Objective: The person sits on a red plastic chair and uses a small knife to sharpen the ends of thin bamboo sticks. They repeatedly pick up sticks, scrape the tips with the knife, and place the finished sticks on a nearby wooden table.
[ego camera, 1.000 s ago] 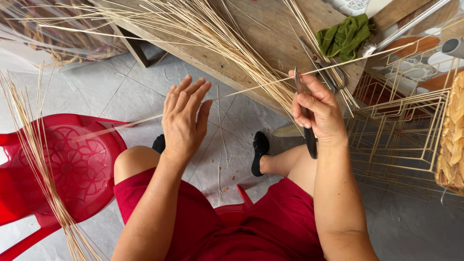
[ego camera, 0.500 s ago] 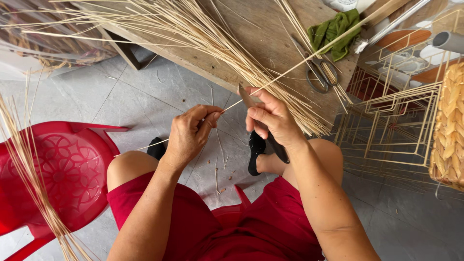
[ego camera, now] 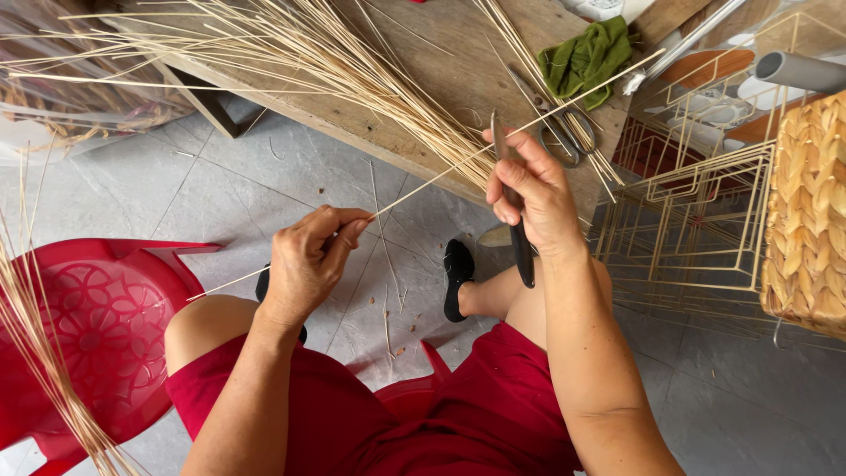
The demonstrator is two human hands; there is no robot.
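Note:
My left hand (ego camera: 310, 257) pinches one long pale reed strip (ego camera: 423, 183) that runs up and right across the bench edge. My right hand (ego camera: 531, 192) grips a knife with a dark handle (ego camera: 522, 251), its blade pointing up against the same strip. A loose bundle of pale reed strips (ego camera: 335, 62) lies spread over the wooden bench (ego camera: 441, 53). Metal scissors (ego camera: 557, 123) rest on the bench just beyond my right hand.
A red plastic chair (ego camera: 88, 326) stands at the left with more reeds (ego camera: 35, 353) leaning over it. Cream wire frames (ego camera: 687, 220) and a woven basket (ego camera: 811, 211) sit at the right. A green cloth (ego camera: 586, 55) lies on the bench. Grey tiled floor lies below.
My left hand went from spread open to pinched on the single strip. My right hand with the knife shifted left, then back right and up along the strip.

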